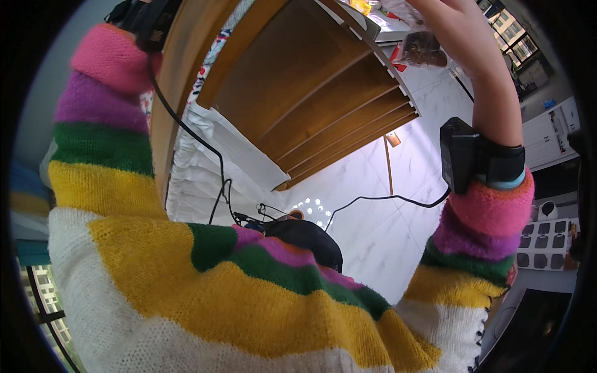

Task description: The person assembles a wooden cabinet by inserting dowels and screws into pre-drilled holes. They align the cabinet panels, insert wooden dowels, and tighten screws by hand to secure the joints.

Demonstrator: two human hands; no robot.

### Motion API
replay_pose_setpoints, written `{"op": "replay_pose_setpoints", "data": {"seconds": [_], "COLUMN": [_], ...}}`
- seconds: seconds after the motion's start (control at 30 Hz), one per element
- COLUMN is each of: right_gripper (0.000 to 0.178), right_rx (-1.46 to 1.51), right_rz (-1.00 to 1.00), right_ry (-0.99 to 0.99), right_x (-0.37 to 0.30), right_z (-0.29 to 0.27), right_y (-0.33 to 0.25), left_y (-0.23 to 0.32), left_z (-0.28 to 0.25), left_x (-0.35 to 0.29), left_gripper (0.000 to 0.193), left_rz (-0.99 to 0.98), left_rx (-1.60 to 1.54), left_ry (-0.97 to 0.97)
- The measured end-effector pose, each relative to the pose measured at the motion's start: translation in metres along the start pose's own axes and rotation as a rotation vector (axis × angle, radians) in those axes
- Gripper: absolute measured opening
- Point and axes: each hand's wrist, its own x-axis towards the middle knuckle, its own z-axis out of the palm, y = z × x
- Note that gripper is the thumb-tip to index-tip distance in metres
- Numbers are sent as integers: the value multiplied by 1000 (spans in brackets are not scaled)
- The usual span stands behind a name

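My right arm (494, 93) reaches up to the top edge, where only the back part of my right hand (446, 13) shows; its fingers are cut off. Beside that hand hangs a clear plastic bag (424, 50) with something dark brown in it. My left arm (106, 99), in a striped knitted sleeve, is raised at the upper left next to a wooden panel (186, 43). The left hand itself lies beyond the picture. A black device (160, 25) sits at that wrist, and another black device (459, 155) is strapped on my right forearm.
Brown slatted wooden furniture (292, 81) fills the upper middle. White gathered cloth (193, 180) hangs at its left. Black cables (219, 155) run from both arm devices toward my body. Pale marbled tiles (367, 242) cover the floor. White cabinets (550, 133) stand at the right.
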Motion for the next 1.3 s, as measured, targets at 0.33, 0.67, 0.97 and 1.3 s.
{"op": "replay_pose_setpoints", "data": {"seconds": [0.33, 0.67, 0.97, 1.3], "right_gripper": [50, 30, 20, 25], "right_rx": [-389, -704, -544, -442], "right_rz": [-39, -5, 81, 462], "right_ry": [-179, -313, -277, -241], "right_x": [12, 9, 9, -62], "right_z": [12, 36, 52, 49], "right_y": [-5, -2, 50, 153], "left_y": [-3, -7, -9, -39], "left_z": [18, 46, 70, 114], "left_x": [7, 31, 74, 150], "left_gripper": [36, 33, 31, 30], "left_rz": [-64, -55, -121, -176], "left_rx": [17, 22, 44, 84], "left_ry": [-71, -155, -259, -394]}}
